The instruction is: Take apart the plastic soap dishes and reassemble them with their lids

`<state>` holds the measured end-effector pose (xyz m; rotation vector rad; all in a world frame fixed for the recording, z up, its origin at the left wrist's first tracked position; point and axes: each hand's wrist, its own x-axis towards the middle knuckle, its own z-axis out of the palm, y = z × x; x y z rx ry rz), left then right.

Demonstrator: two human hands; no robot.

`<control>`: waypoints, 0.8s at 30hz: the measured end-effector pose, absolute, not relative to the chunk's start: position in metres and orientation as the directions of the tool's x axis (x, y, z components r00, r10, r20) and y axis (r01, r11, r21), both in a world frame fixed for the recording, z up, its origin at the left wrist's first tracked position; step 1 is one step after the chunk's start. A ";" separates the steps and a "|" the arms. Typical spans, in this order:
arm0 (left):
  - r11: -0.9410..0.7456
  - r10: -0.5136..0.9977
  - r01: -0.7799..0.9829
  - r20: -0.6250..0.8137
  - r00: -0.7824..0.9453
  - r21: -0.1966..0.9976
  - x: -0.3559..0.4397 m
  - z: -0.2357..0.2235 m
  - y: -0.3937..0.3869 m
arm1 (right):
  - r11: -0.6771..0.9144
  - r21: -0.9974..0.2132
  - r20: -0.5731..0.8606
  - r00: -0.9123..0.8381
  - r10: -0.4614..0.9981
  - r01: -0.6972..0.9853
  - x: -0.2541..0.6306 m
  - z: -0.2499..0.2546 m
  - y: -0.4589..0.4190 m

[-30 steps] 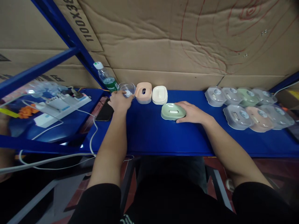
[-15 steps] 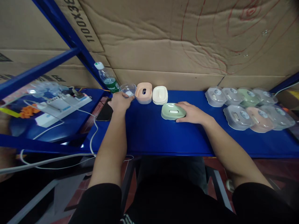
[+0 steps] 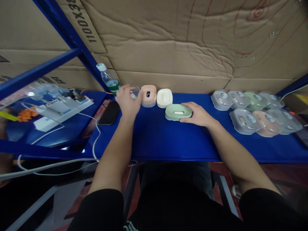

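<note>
My right hand [image 3: 197, 114] is wrapped round the right end of a light green plastic box [image 3: 171, 113] with a white bar in its middle. The box stands low over the blue tabletop; whether it touches is unclear. At the left, my left hand [image 3: 130, 99] is over a clear round bowl [image 3: 137, 91], thumb and forefinger apart with the bowl showing between them. Most of the bowl is hidden behind that hand, and I make out no thing in its fingers. Right of it stand a peach box with a dark slot [image 3: 148, 98] and a cream-coloured lid [image 3: 165, 98].
A bottle with a green label [image 3: 112, 84] and a black phone [image 3: 109, 113] lie near my left hand. White cables and a power strip [image 3: 64, 112] are farther left. Several clear-covered boxes [image 3: 245, 122] stand at the right. Cardboard [image 3: 154, 57] backs the table [image 3: 156, 138].
My left hand has risen and shifted right from the bowl's near side, with its thumb and forefinger spreading. My right hand has tilted the green box, so its top faces me differently.
</note>
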<state>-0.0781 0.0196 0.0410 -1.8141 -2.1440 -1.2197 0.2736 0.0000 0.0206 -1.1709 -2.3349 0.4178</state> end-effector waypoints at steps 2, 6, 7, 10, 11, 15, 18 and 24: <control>-0.257 0.815 0.853 0.576 -0.062 0.455 -0.059 0.039 0.013 | 0.569 -0.499 0.301 -0.485 0.821 0.653 0.271 0.021 -0.001; -0.651 0.724 0.672 0.554 0.410 0.353 -0.026 0.025 0.001 | 0.560 -0.554 0.317 -0.466 0.826 0.616 0.269 0.019 -0.001; -0.691 0.698 0.637 0.543 0.466 0.342 -0.021 0.021 -0.001 | 0.562 -0.564 0.323 -0.464 0.825 0.606 0.268 0.019 0.000; -0.712 0.689 0.617 0.504 0.521 0.336 -0.015 0.014 -0.003 | 0.560 -0.585 0.342 -0.448 0.826 0.587 0.267 0.017 0.000; -0.705 0.698 0.623 0.490 0.523 0.339 -0.015 0.012 -0.003 | 0.555 -0.590 0.345 -0.439 0.830 0.585 0.266 0.016 0.001; -0.695 0.713 0.627 0.452 0.536 0.353 -0.017 0.012 -0.002 | 0.535 -0.617 0.332 -0.425 0.842 0.577 0.263 0.013 0.002; -0.699 0.710 0.625 0.447 0.544 0.349 -0.017 0.011 -0.001 | 0.522 -0.646 0.329 -0.414 0.849 0.557 0.262 0.011 0.003; -0.716 0.696 0.602 0.430 0.576 0.352 -0.015 0.010 0.000 | 0.404 -0.757 0.312 -0.260 0.914 0.514 0.261 0.012 0.003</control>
